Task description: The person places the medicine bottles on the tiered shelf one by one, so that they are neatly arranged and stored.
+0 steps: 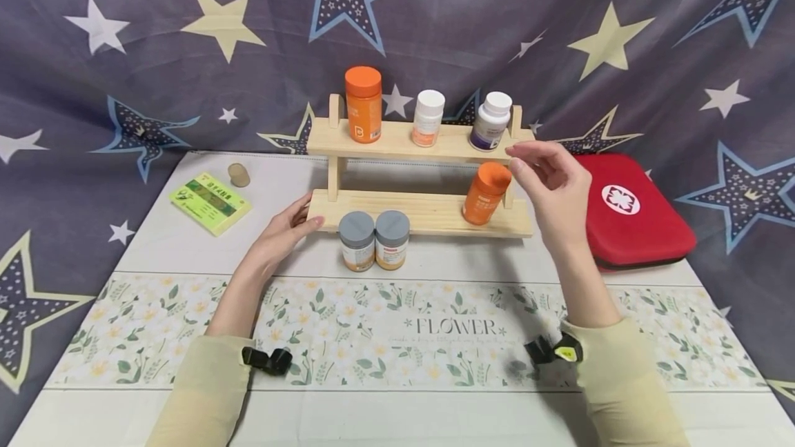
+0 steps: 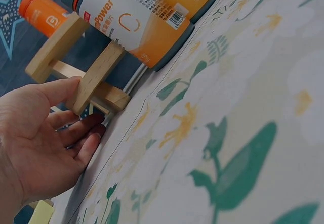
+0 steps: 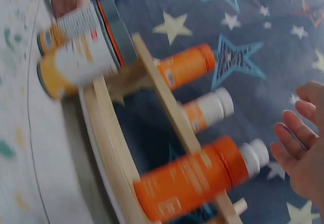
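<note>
Sleeves: pale yellow fabric (image 1: pixel 205 378) fills the foreground at 8 and 4 o'clock, a black wrist device (image 1: pixel 267 360) at each cuff.
Left hand: left hand (image 1: pixel 282 230) pinches the near end of the wooden rack (image 1: pixel 422 211), thumb in front, fingers behind.
Right hand: right hand (image 1: pixel 553 181) hovers at the rack's other end, fingers loosely bent, grasping nothing; contact cannot be told.
Orange bottle: stands on the lower plank, orange bottle (image 1: pixel 481 202) at the right hand's 9 o'clock.
Upper plank: purple-and-white bottle (image 1: pixel 491 123) at that hand's 10, then a white bottle (image 1: pixel 428 116) and a taller orange container (image 1: pixel 364 112) farther along.
Grey-capped jars: side by side before the rack, two jars (image 1: pixel 358 254) at the left hand's 3.
Outer edges: yellow-green box (image 1: pixel 210 203) toward the left hand's 10; red case (image 1: pixel 640 223) toward the right hand's 4.
</note>
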Demonstrator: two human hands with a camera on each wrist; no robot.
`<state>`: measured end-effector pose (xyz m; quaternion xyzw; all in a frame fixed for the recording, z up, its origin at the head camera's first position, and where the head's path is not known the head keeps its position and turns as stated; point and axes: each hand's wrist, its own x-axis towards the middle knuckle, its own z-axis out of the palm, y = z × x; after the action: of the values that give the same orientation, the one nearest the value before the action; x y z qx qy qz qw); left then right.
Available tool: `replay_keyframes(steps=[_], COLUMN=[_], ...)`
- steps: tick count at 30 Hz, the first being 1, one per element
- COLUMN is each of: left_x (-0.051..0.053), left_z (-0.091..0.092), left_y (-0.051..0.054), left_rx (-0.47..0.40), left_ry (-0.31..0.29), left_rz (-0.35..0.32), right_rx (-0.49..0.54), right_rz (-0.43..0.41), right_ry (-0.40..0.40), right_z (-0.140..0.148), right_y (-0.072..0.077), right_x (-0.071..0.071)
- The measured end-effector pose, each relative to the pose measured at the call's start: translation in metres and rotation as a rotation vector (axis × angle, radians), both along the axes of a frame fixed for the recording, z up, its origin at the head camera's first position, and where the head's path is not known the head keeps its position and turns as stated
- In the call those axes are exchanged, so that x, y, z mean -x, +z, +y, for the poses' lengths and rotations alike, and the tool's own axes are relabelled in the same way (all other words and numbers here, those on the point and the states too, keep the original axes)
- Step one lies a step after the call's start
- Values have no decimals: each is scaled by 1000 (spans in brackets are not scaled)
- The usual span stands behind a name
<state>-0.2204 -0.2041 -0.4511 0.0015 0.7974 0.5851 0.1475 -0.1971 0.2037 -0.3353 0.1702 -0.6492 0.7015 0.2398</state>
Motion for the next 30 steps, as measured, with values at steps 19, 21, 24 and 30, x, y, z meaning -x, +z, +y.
replay_keyframes(steps=[19, 21, 24, 30], left_x=[0, 0, 0, -1], left_z=[0, 1, 1, 0], left_y=[0, 0, 0, 0], left_rx=[6, 4, 3, -2], left_ry=[1, -1, -4, -5], left_rz=[-3, -6, -10, -5], right_rx=[-462, -511, -572, -610], right_rz=[-288, -325, -360, -382], right_ry=[374, 391, 417, 433], right_z=[-85, -87, -90, -96], right_y=[-60, -67, -74, -81], right_x=[-3, -3, -3, -4])
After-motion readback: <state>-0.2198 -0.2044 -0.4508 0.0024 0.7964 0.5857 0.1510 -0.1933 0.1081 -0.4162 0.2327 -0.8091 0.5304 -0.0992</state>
